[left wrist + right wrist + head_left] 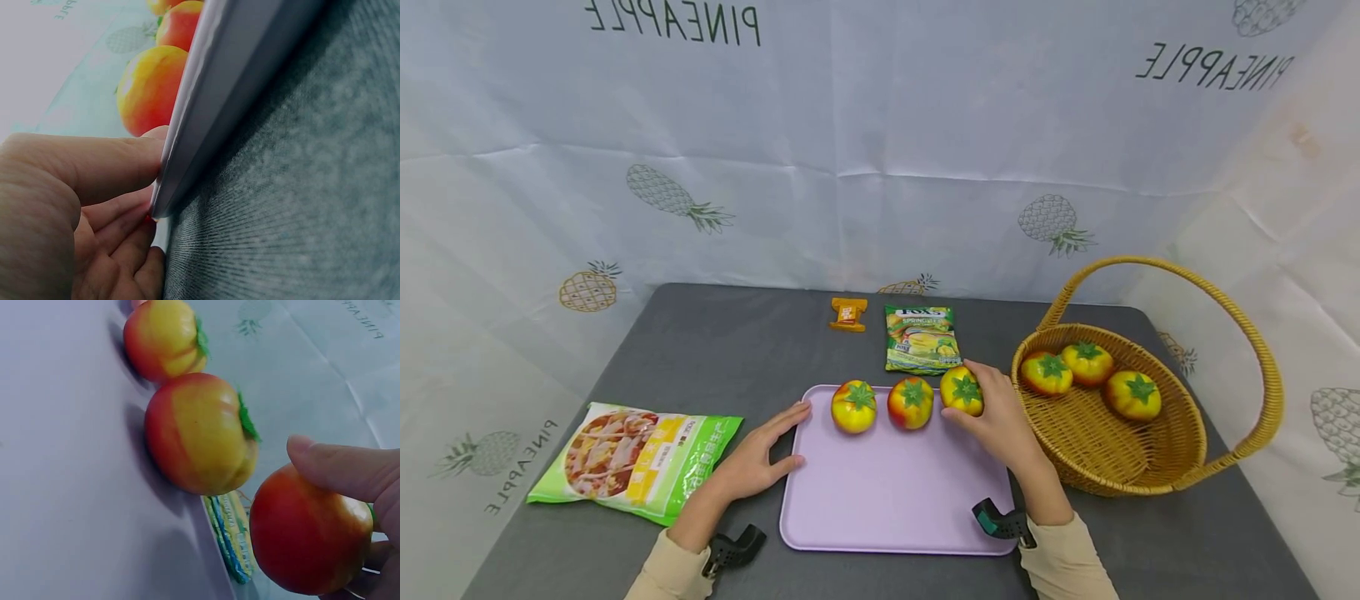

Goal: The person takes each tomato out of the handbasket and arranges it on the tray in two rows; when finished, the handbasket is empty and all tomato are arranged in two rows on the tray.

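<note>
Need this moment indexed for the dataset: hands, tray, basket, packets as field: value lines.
left hand: touching the tray at its left edge
right hand: holding a red-yellow fruit at the tray's far right corner
on tray: left fruit, middle fruit, near far edge
basket: right of tray, three fruits inside
beyond tray: green packet, small orange packet
left of tray: large green-white bag

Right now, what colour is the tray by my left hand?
The tray is light purple; it shows best in the head view.

Grey table point(737, 350), seemingly cloth-covered — tray point(895, 492), basket point(1090, 442), 3 packets point(922, 340).
</note>
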`<state>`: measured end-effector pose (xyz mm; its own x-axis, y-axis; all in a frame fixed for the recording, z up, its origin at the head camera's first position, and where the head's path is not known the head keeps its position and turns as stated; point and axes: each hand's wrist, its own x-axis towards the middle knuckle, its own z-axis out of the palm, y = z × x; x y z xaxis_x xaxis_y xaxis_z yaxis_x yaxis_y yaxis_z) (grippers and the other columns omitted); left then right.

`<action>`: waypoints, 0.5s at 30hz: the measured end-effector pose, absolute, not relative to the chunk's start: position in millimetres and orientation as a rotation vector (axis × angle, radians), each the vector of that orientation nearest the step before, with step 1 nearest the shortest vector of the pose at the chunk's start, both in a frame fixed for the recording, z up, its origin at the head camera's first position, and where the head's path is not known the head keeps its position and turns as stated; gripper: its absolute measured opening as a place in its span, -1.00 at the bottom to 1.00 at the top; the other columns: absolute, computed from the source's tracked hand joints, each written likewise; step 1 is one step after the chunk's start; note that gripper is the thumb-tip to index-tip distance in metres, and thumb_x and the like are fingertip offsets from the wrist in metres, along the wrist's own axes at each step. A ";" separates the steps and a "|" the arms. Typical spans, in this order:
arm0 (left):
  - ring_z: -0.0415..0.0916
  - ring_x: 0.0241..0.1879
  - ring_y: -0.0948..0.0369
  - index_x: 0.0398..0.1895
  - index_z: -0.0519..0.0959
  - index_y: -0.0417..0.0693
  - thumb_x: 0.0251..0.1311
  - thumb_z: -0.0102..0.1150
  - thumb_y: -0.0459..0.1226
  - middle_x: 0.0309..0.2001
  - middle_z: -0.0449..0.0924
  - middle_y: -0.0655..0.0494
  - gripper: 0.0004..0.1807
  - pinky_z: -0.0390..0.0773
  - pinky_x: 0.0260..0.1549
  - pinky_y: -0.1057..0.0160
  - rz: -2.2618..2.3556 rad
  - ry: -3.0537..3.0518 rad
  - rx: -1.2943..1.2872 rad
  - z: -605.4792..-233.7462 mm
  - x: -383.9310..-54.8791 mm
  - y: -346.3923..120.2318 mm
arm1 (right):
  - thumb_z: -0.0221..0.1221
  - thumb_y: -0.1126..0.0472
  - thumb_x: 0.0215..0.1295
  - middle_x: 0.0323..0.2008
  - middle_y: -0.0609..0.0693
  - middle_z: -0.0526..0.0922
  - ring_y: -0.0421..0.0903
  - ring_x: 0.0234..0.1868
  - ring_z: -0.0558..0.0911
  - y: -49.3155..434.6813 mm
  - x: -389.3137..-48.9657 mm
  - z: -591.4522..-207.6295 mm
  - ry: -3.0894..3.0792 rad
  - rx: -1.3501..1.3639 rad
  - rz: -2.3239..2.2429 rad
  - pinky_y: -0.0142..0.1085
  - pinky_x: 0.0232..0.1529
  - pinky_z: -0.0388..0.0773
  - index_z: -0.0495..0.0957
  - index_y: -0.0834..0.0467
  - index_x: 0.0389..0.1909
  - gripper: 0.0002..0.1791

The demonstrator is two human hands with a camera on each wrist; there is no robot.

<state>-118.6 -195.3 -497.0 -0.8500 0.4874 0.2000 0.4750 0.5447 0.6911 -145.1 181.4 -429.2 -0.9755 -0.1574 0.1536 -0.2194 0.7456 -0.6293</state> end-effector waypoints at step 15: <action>0.10 0.42 0.06 0.36 0.29 -0.16 0.17 0.24 -0.17 0.39 0.25 -0.03 -0.32 0.00 0.32 0.57 1.217 2.754 0.846 -495.9 -117.8 -194.6 | 0.37 0.02 0.07 0.25 0.27 0.34 0.22 0.23 0.35 180.1 -152.6 -451.7 -2.965 0.248 1.071 0.15 0.19 0.34 0.22 0.24 0.35 -0.13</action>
<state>-117.8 -194.6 -495.9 -0.8536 0.4818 0.1981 0.4708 0.5507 0.6892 -152.6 180.1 -451.7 -0.9874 -0.1544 0.0335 -0.1402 0.7584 -0.6365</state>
